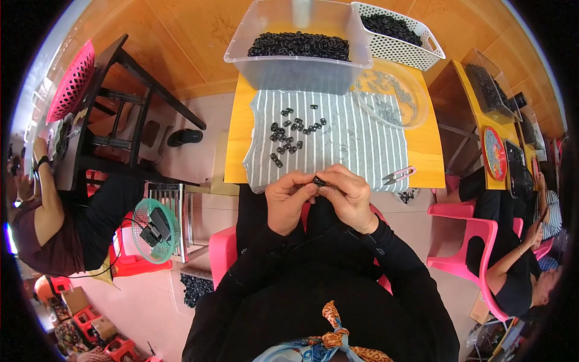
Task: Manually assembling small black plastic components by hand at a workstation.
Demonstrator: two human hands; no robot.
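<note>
Black piece (319,180) pinched between your left hand (288,200) and right hand (348,197), loose pieces (289,140) beyond left; steady, even grip should serve best.

Glossy plastic-looking black pieces (300,145) — matt striped cloth (362,158) — smooth wood-look tabletop (426,151)

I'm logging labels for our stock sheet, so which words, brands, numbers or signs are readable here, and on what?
None: no text can be read in this picture.
Clear tub and white basket: no lettering visible.
Black piece in left hand and right hand: too small to tell.
Cardboard box, lower left: too small and blurred.
</note>
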